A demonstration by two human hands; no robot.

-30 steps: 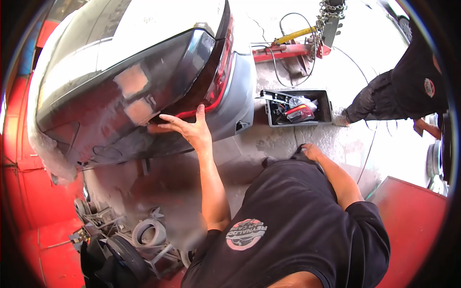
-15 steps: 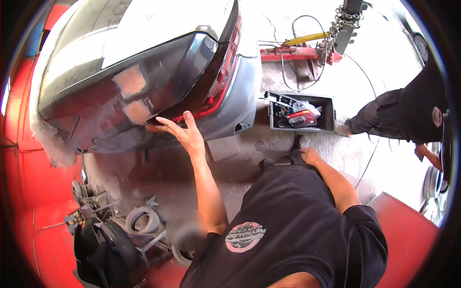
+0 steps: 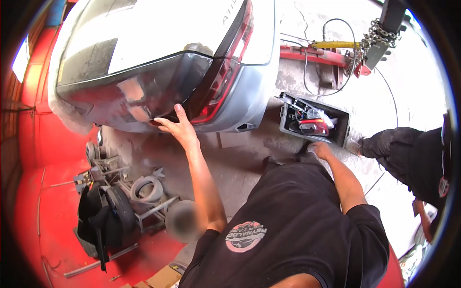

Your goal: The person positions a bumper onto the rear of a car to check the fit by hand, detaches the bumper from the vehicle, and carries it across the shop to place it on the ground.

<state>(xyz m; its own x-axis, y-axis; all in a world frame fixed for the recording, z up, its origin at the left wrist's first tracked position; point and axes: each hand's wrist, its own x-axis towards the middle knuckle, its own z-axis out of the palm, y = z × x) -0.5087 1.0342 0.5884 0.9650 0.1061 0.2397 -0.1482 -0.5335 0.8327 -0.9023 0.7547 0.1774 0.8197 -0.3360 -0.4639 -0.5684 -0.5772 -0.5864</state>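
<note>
My left hand (image 3: 181, 128) is at the rear of a car (image 3: 158, 67), fingers spread, with the fingertips at the lower edge of the dark, patchy trunk panel (image 3: 158, 93). Its thumb points up beside the red tail light (image 3: 216, 98), which is fitted in the car's corner. Two pinkish filler patches (image 3: 131, 90) show on the panel near the hand. Low beside my leg, my right hand (image 3: 321, 150) has its fingers curled in. Whatever it may hold is too small to make out.
A black crate (image 3: 342, 127) with a loose tail light (image 3: 314, 127) stands ahead. Behind it is a red pulling frame (image 3: 317, 55) with chain (image 3: 379, 36). A co-worker (image 3: 408, 156) stands at right. Wheels and metal parts (image 3: 146, 188) lie at left.
My view has shifted, so the car and crate sit further right in the picture. The left hand stays at the panel's lower edge. The co-worker appears lower in view.
</note>
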